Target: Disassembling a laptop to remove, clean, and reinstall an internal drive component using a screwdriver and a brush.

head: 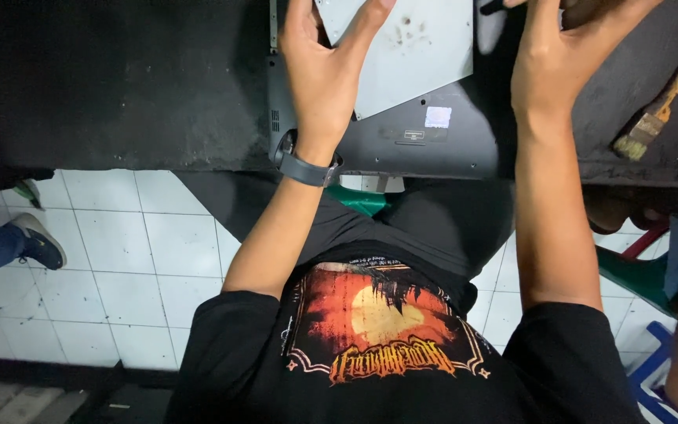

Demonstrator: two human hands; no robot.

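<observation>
Head view: left hand (325, 74) and right hand (560, 67), fingers spread, gripping nothing, steady grey panel (402, 51) on laptop base (402, 137); panel could slide off.

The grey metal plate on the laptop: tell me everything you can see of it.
The grey metal plate is a flat, thin, light-grey sheet with one corner cut at a slant and a few dark smudges near its middle. It lies on the underside of a dark laptop on the black table, its top cut off by the picture's edge. The left hand rests on its left edge; the right hand is spread beside it.
</observation>
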